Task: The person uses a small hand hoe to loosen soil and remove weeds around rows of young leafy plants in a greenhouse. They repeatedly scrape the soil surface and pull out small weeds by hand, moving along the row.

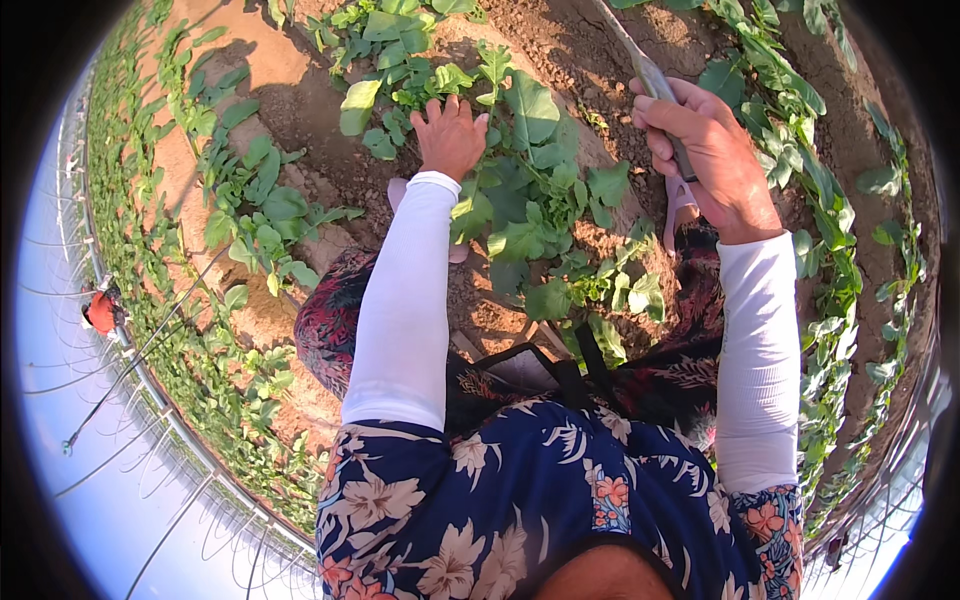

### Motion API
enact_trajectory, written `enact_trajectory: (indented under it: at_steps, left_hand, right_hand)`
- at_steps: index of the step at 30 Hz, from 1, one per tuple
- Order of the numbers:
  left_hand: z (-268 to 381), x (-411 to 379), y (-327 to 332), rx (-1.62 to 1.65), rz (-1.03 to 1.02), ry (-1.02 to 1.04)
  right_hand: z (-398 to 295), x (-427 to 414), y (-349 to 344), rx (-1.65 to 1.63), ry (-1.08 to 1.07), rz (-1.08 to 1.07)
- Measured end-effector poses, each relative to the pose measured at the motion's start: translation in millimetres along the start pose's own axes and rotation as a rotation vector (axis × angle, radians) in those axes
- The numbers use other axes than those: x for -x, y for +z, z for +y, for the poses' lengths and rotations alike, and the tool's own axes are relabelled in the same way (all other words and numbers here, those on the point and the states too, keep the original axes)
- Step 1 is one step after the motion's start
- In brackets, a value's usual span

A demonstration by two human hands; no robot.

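My left hand [452, 141] reaches down into leafy green plants [534, 112], its fingers spread at the leaves and the back of the hand facing up. Whether the fingertips grip a stem cannot be told. My right hand [705, 150] is closed around the grey handle of a long thin tool [643, 64], raised above the soil to the right of the plants. The tool's far end runs out of view at the top. More broad leaves [517, 232] grow between my legs, below my left hand. White sleeves cover both forearms.
Rows of leafy plants [262, 202] run to the left, and another row [832, 225] stands to the right, with brown soil [285, 97] between them. Thin curved hoops [169, 427] line the left edge. A person in red [103, 311] is far off at left.
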State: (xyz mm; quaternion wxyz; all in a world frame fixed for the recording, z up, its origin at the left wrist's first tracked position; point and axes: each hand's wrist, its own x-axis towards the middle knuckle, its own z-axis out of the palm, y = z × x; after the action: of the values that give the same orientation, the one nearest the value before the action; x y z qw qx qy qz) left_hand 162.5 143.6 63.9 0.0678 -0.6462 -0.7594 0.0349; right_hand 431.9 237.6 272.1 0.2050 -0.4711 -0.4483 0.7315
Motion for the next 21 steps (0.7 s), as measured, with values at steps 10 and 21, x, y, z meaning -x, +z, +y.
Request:
enact_trajectory:
  at_steps: [10,21]
  left_hand:
    - [4,3,0,-0.026,-0.054,-0.004]
    - [0,23,0,0.445,0.175,-0.433]
  right_hand:
    - [0,0,-1,0.013,-0.035,0.003]
    - [3,-2,-7,0.006,-0.031,0.017]
